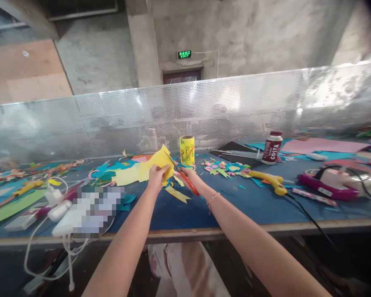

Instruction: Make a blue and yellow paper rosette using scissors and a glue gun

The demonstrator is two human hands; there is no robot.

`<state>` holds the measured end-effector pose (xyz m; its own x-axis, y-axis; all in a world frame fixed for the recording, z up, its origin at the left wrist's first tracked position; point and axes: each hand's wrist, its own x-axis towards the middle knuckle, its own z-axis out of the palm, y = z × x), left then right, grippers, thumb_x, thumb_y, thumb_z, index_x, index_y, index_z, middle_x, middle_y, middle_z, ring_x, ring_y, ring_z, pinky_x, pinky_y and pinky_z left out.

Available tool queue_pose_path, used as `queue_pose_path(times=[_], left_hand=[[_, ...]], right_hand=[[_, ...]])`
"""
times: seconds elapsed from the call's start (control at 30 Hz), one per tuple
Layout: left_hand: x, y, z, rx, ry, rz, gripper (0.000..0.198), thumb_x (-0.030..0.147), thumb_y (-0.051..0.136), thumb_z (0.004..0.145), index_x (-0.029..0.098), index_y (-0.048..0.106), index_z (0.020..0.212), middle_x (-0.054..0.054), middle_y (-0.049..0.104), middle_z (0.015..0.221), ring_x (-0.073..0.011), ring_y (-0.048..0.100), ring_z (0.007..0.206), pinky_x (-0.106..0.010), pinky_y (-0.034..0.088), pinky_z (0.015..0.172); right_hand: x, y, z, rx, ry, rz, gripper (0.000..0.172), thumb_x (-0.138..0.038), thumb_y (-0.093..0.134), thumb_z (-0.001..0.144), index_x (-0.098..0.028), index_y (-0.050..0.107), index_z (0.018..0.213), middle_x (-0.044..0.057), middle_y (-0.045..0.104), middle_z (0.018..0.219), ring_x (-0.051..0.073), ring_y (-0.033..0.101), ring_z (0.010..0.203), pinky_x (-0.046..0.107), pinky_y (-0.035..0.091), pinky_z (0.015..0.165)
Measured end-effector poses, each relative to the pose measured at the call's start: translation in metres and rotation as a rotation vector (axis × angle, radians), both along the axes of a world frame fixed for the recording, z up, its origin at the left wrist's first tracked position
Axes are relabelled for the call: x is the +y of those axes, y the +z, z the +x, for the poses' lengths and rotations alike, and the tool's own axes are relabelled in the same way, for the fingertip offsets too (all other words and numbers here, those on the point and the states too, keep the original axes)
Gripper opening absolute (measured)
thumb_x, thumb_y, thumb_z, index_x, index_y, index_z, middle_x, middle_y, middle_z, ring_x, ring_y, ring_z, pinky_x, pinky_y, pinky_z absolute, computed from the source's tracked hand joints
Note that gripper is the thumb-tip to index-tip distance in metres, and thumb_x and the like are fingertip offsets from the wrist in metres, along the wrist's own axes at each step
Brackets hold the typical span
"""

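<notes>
My left hand (pixel 157 176) is closed on a sheet of yellow paper (pixel 159 159), held up above the blue table. My right hand (pixel 190 180) grips red-handled scissors (pixel 191 185). Their blades (pixel 171 159) point up and left and lie against the right edge of the yellow paper; I cannot tell exactly how far they are parted. Below the hands lies a cut yellow strip (pixel 178 194). More yellow paper (pixel 126 175) rests to the left of my left hand. Just behind the hands stands a yellow roll (pixel 187 152).
Paper flowers (pixel 233 166) and a yellow glue gun (pixel 270 180) lie to the right, near a COSTA bottle (pixel 271 148). A purple-edged object (pixel 327 187) sits farther right. White chargers and cables (pixel 60 206) cover the left front. A perforated metal screen (pixel 117 119) borders the back.
</notes>
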<state>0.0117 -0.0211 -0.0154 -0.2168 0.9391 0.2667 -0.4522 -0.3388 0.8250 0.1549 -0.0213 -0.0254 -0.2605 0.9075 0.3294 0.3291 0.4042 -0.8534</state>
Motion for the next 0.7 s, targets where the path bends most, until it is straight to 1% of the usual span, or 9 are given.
queue_pose_path(times=[0.07,0.13,0.2,0.3,0.43,0.6,0.7], left_hand=[[0.0009,0.0014,-0.0028,-0.044,0.009,-0.049,0.037,0.031,0.083,0.047,0.014,0.057,0.069,-0.002,0.063,0.061,-0.0156,0.063,0.058,-0.024,0.047,0.053],[0.0017,0.0030,-0.0054,-0.090,0.006,-0.059,0.036,0.036,0.081,0.051,0.015,0.055,0.066,-0.001,0.061,0.057,-0.0151,0.062,0.055,-0.024,0.045,0.050],[0.0016,0.0045,-0.0066,-0.125,0.010,-0.026,0.036,0.034,0.081,0.051,0.015,0.053,0.063,-0.001,0.062,0.059,-0.0148,0.063,0.056,-0.023,0.046,0.051],[-0.0009,0.0059,-0.0052,-0.118,-0.015,0.011,0.034,0.029,0.083,0.048,0.014,0.055,0.062,-0.003,0.066,0.064,-0.0149,0.064,0.059,-0.024,0.049,0.056],[-0.0052,0.0063,-0.0020,-0.088,-0.071,0.021,0.033,0.027,0.082,0.050,0.012,0.064,0.074,-0.006,0.070,0.075,-0.0164,0.066,0.066,-0.025,0.051,0.061],[-0.0056,0.0054,-0.0001,-0.028,-0.087,-0.018,0.027,0.024,0.080,0.053,0.011,0.066,0.073,-0.006,0.070,0.072,-0.0170,0.067,0.068,-0.024,0.049,0.058],[-0.0042,0.0044,0.0002,-0.032,-0.083,-0.022,0.027,0.022,0.079,0.054,0.011,0.067,0.075,-0.006,0.070,0.074,-0.0156,0.066,0.066,-0.023,0.049,0.059]], right_hand=[[0.0017,-0.0011,0.0015,-0.024,0.009,0.032,0.043,-0.062,0.058,0.066,-0.019,0.048,0.069,-0.006,0.036,0.047,0.008,0.034,0.044,0.024,0.025,0.043],[0.0021,-0.0014,0.0030,-0.042,0.023,0.076,0.043,-0.061,0.058,0.066,-0.019,0.048,0.067,-0.007,0.036,0.047,0.007,0.033,0.045,0.024,0.024,0.044],[0.0011,-0.0010,0.0037,-0.047,0.029,0.092,0.044,-0.062,0.058,0.066,-0.019,0.047,0.067,-0.007,0.035,0.047,0.007,0.033,0.045,0.023,0.024,0.044],[-0.0008,-0.0006,0.0031,-0.034,0.034,0.051,0.044,-0.063,0.056,0.067,-0.020,0.046,0.070,-0.008,0.034,0.046,0.007,0.032,0.043,0.023,0.023,0.043],[-0.0020,-0.0004,0.0019,0.003,0.070,0.017,0.043,-0.063,0.056,0.069,-0.021,0.046,0.073,-0.008,0.033,0.047,0.007,0.031,0.041,0.022,0.023,0.041],[-0.0054,0.0031,0.0016,0.014,0.054,-0.035,0.044,-0.064,0.051,0.072,-0.021,0.045,0.076,-0.008,0.034,0.049,0.008,0.035,0.044,0.023,0.028,0.043],[-0.0056,0.0034,0.0016,0.014,0.045,-0.028,0.044,-0.064,0.050,0.072,-0.021,0.044,0.076,-0.008,0.031,0.048,0.008,0.034,0.044,0.024,0.029,0.044]])
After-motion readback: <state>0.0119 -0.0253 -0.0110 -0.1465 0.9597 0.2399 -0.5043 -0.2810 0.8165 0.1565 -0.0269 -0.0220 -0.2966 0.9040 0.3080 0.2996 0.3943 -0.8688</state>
